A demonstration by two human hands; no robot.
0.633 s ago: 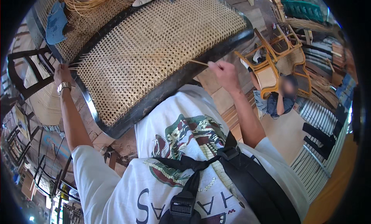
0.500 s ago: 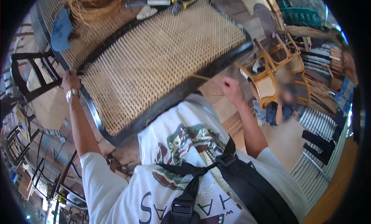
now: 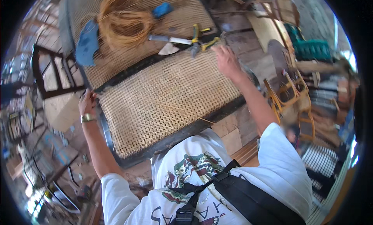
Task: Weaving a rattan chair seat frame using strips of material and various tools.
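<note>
A woven cane panel point(image 3: 171, 104) in a dark frame point(image 3: 182, 135) lies in front of me, with a loose cane strand point(image 3: 200, 118) across its near side. At the frame's left end is my left hand point(image 3: 88, 104), fingers closed; what they hold is hidden. My right hand point(image 3: 228, 64) reaches over the panel's far right corner, fingers stretched out and slightly blurred. Just left of those fingertips lie yellow-handled pliers point(image 3: 195, 46). A knife point(image 3: 180, 40) with a pale handle and a whitish flat piece point(image 3: 168, 49) lie beside the pliers.
Beyond is a second cane panel point(image 3: 112, 71), bearing a coil of cane strands point(image 3: 124, 23), a blue flat piece point(image 3: 87, 44) and a small blue item point(image 3: 162, 10). A dark chair frame point(image 3: 52, 71) stands left. Orange-brown chair frames point(image 3: 289, 93) and a partly visible person are right.
My right hand has moved from the near right side to the panel's far right corner, and its closed fingers have straightened. My left hand stays at the frame's left end. The view has shifted.
</note>
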